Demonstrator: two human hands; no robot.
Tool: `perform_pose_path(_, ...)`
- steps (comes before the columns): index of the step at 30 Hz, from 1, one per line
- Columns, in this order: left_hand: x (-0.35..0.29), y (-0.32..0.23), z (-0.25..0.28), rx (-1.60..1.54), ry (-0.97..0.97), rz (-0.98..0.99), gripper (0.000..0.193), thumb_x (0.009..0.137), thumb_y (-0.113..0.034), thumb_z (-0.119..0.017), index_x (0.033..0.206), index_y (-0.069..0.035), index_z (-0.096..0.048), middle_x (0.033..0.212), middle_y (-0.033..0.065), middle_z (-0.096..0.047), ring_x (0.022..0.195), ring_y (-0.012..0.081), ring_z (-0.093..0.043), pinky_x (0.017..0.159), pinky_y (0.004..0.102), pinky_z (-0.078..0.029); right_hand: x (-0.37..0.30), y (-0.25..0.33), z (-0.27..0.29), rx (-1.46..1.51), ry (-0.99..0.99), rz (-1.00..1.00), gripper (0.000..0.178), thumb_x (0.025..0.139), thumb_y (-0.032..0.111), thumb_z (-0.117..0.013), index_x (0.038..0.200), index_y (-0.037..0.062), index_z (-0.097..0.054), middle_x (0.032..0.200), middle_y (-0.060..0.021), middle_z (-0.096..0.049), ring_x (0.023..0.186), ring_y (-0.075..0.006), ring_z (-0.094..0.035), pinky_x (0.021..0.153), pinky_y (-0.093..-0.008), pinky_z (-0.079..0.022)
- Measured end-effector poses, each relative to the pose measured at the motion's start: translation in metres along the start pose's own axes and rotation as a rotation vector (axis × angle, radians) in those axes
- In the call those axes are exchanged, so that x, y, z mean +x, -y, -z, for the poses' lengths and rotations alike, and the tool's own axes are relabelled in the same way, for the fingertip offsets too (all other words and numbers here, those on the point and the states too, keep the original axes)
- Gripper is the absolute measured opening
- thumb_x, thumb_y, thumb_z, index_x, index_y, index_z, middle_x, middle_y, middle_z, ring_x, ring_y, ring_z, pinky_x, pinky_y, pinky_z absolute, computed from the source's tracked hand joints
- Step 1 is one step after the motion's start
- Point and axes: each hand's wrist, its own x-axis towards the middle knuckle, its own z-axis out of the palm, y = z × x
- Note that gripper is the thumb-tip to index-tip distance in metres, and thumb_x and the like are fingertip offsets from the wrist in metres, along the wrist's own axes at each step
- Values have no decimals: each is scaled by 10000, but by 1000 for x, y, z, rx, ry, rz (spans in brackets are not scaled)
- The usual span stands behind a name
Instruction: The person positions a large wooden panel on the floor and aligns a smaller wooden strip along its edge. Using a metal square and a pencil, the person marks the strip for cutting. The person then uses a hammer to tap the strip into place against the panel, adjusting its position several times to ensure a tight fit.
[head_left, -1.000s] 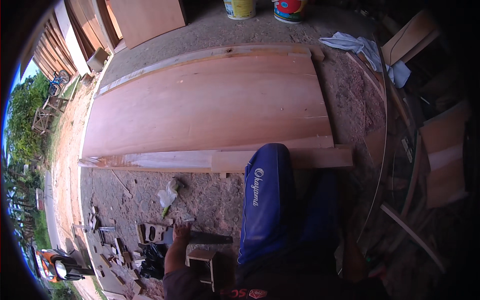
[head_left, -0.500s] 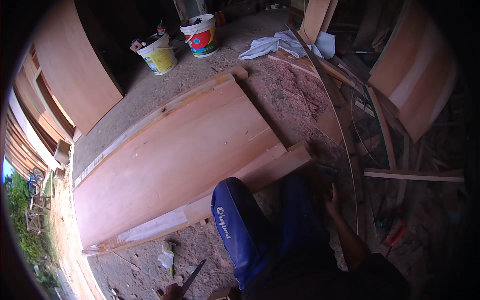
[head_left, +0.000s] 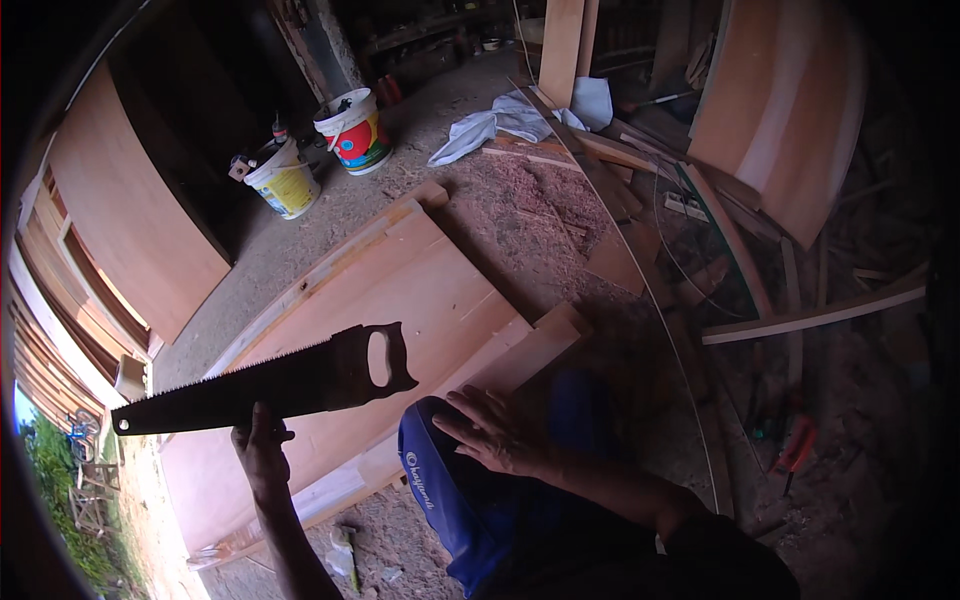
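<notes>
A hand saw (head_left: 290, 385) with a dark blade and a dark cut-out handle is raised over the wooden panel (head_left: 430, 290). My left hand (head_left: 263, 455) grips the blade along its lower, smooth edge. The teeth face up and away from me, and the handle points right. My right hand (head_left: 488, 432) holds nothing; its fingers are spread just above my knee, near the saw's handle. Beneath the saw, the panel lies low to the floor with wooden strips along its long edges, and the saw hides part of its surface.
Two buckets, one yellow and white (head_left: 285, 185), one red and white (head_left: 355, 140), stand beyond the panel. Pale cloth (head_left: 480, 130), shavings (head_left: 530, 205) and loose timber (head_left: 735, 250) lie to the right. A red-handled tool (head_left: 798, 445) is at lower right. Large boards lean at left.
My left hand has lifted the saw from the floor at lower left to above the panel. My right hand has come from the right side to my knee. The view has shifted.
</notes>
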Motion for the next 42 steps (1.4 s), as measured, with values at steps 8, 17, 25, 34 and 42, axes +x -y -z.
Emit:
perform_pose_path(8,70,21,-187,-371,341,336,85,975,-152,-652,927,-87,-679,727,8,-639,559,98,-595,423,222,-501,-16,-65,52,-349,-289,-147,689,742,154,-797,1390,147,-562,1257,-58,-539,1264,-286,-492,1059,-481,-389)
perform_pose_path(17,36,97,-310,-310,639,424,769,938,-577,-627,1387,31,-485,1111,178,-670,873,245,-712,765,385,-606,-77,-107,63,45,-310,-540,497,863,88,-696,1343,46,-574,1180,-170,-628,1092,-285,-622,920,-384,-514)
perform_pose_path(25,-45,248,-320,1224,986,-89,1060,794,-321,-766,1608,-161,-106,1563,184,-332,1391,453,-387,1106,621,-332,-132,-128,32,996,-782,-997,473,946,135,-672,1390,21,-555,1144,-15,-633,992,-108,-605,870,-270,-493)
perform_pose_path(34,-5,270,-299,1139,1071,-106,1229,696,-432,-840,1603,-105,-77,1490,191,-397,1309,431,-473,1048,624,-376,-131,-107,65,996,-806,-1022,502,912,166,-638,1368,-25,-550,1019,-63,-638,902,-151,-624,838,-292,-496)
perform_pose_path(42,25,241,-299,1112,1063,-113,1116,722,-406,-820,1608,-172,-184,1334,152,-594,1257,404,-536,1052,556,-402,-119,-54,80,871,-744,-896,540,921,134,-654,1415,-30,-512,994,-42,-632,851,-110,-594,812,-270,-492)
